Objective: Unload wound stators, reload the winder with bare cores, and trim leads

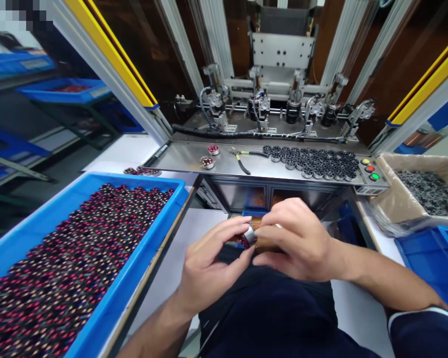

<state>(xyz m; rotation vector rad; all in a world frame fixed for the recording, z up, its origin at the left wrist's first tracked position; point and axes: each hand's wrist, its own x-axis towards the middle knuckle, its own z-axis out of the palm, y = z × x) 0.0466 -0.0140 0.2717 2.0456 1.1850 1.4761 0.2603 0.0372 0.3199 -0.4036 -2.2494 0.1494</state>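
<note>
In front of my lap, my left hand (216,258) grips a small wound motor stator (249,235) between thumb and fingers. Red winding and a silvery ring show on it. My right hand (298,241) meets it from the other side, with bent fingers at the stator's right edge; whether they pinch anything small is hidden. On the metal ledge beyond my hands lie a red-wound stator (213,149) and a copper-wound stator (207,162). Beside them rest cutting pliers (241,158) with black and yellow handles, spread apart.
Rows of black slotted cores (313,161) stand on the ledge, before a winding machine (280,99). A blue tray (179,189) full of wound stators is at left. A cardboard box (392,199) of grey parts stands right, near coloured push buttons (370,169).
</note>
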